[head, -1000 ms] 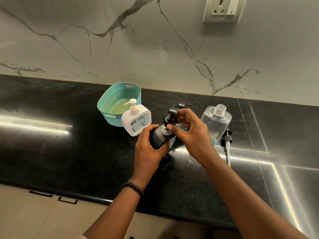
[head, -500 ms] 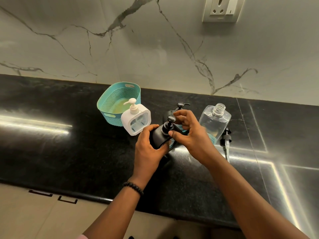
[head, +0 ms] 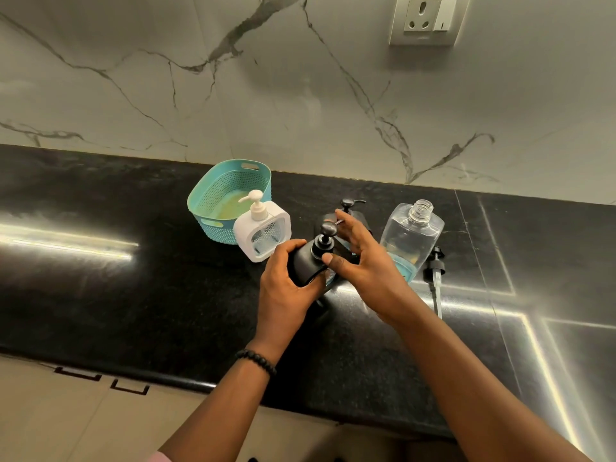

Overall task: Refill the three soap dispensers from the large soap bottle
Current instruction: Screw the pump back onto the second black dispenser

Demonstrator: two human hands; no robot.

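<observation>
A black dispenser was held tilted above the dark bench, gripped by the left hand, whose fingers were curled around its body with the thumb pressed over the top of its shoulder. The pump stood in the dispenser's neck, its collar touched by the thumb of the right hand, while that hand's fingers were spread loosely behind the pump head; whether anything was pinched there could not be told. A second black dispenser was seen just beyond the right fingers, largely hidden by them. To the right of those fingers stood the large clear bottle, uncapped, with blue soap low in it, and beside it a loose pump lay on the bench. Beyond the left fingers, a white square dispenser stood touching a teal basket. A beaded bracelet was worn on the left wrist.
</observation>
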